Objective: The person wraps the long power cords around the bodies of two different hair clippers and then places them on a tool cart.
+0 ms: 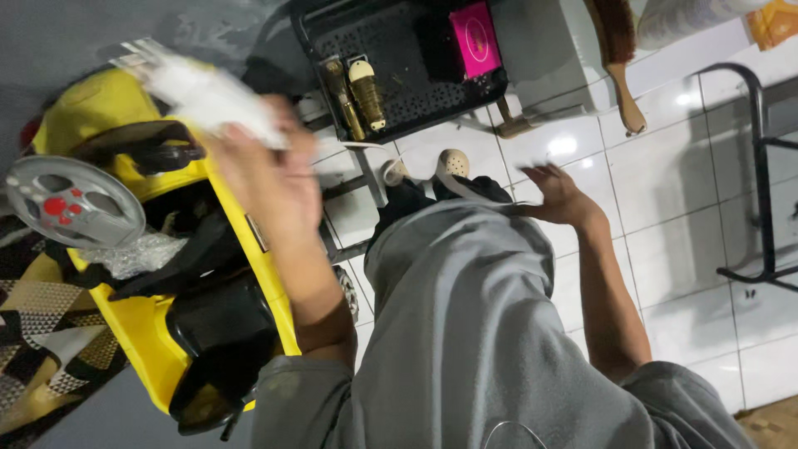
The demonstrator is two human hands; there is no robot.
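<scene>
Left hand (270, 179) raised and blurred with motion, closed around a crumpled white plastic wrapper (204, 91) that stuck up and out toward the upper left of the fist. Wrapper's long axis slanted from the fingers up toward the top-left corner of the view, its free end hanging over the yellow ride-on toy car (150, 333) below. Held directly above the car's black seat area and just beside the grey steering wheel (71, 204) with its red paw mark, which sat a little lower and further left. More clear crinkled plastic (137, 254) lodged inside the car under the wheel, near but apart from the held wrapper. Right hand (557, 195) empty, fingers spread open, resting low on the far side of the grey-trousered knee (465, 283), hovering over the white tiled floor (665, 191); well apart from wrapper and car alike, so clearly the farther of the two. Beyond the knee, a black perforated tray (391, 50) holding gold-coloured cylindrical pieces (366, 91) and a pink box (474, 37). Wooden-handled brush (619, 58) lying on the tiles to the right, black metal frame (761, 166) at the far right edge. Patterned mat (41, 333) showing under the car at the left.
</scene>
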